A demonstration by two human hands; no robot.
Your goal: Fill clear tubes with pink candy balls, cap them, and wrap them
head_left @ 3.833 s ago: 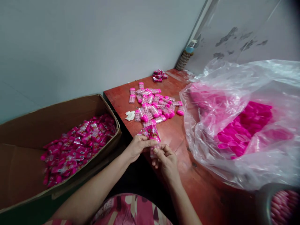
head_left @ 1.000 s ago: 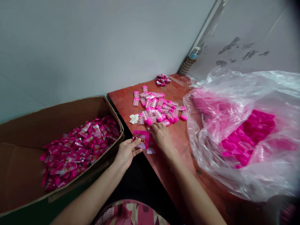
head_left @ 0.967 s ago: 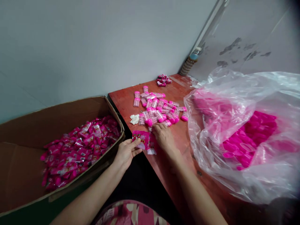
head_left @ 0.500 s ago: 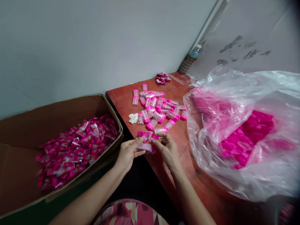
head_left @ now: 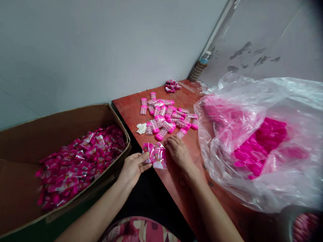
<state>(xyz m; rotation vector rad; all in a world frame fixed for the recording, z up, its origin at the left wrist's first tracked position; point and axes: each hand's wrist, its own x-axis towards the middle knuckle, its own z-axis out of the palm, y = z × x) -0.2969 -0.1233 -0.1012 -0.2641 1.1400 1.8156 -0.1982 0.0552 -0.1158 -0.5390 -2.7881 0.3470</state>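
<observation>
My left hand (head_left: 133, 167) pinches the left edge of a pink printed plastic packet (head_left: 157, 156) between thumb and fingers, over the near edge of the table. On the table just right of it rests my right hand (head_left: 178, 153), fingers bent and together; whatever lies under them is hidden. It is at the near edge of a loose pile of small clear bottles (head_left: 168, 125) with pink caps, filled with pale pink beads or candies. One such bottle (head_left: 181, 133) lies just beyond its knuckles.
A cardboard box (head_left: 83, 116) at left holds many pink packets (head_left: 80, 163). At right on the red table (head_left: 126, 106), a clear plastic bag (head_left: 214, 168) contains pink plastic pieces (head_left: 252, 154). Small wrapped packs (head_left: 172, 86) and a wrapped bottle (head_left: 200, 67) stand at the back.
My right hand has let go of the packet and moved to the near edge of the bottle pile, covering a bottle's spot. My left hand keeps the packet, now spread flatter.
</observation>
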